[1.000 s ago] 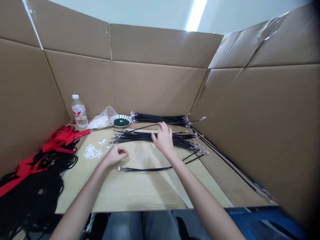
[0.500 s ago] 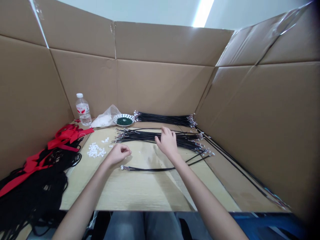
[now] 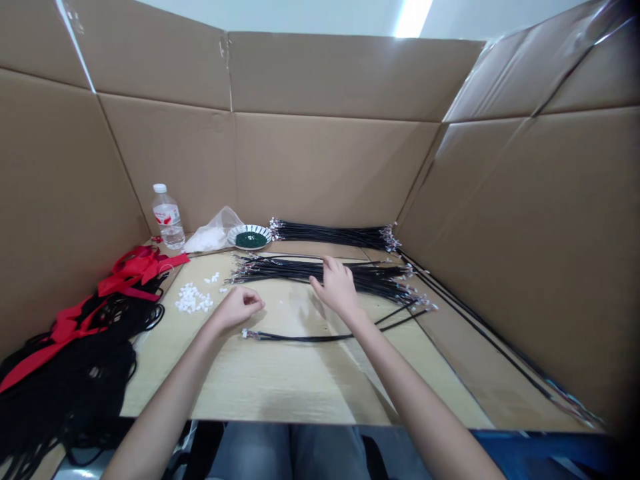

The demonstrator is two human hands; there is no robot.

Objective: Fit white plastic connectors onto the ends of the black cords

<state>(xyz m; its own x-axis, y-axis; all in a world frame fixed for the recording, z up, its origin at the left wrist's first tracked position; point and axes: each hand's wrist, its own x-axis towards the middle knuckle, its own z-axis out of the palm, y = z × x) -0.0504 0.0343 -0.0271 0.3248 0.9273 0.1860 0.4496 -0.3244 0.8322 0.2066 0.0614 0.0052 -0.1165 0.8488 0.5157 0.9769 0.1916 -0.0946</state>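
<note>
My left hand (image 3: 239, 306) is closed in a loose pinch just above the table; whatever its fingertips may hold is too small to make out. Close by on its left lies a pile of small white connectors (image 3: 193, 299). My right hand (image 3: 335, 283) rests over a bundle of black cables (image 3: 285, 270) with exposed ends, its thumb apart and its fingers reaching onto the cables. Part of the bundle is hidden by this hand. In front of both hands lie separate black cables (image 3: 310, 339) with a white connector (image 3: 245, 333) at the left end, passing under my right forearm.
A second black cable bundle (image 3: 335, 235) lies along the back. Left of it stand a patterned dish (image 3: 231, 241) with dark green contents, a plastic bag (image 3: 210, 233) and a water bottle (image 3: 169, 217). Black cords (image 3: 90, 373) with red ribbon (image 3: 135, 267) fill the left. Cardboard walls (image 3: 330, 173) surround the table.
The camera view has shifted slightly. Both hands keep nearly the same pose and place, and the cables lie as before.
</note>
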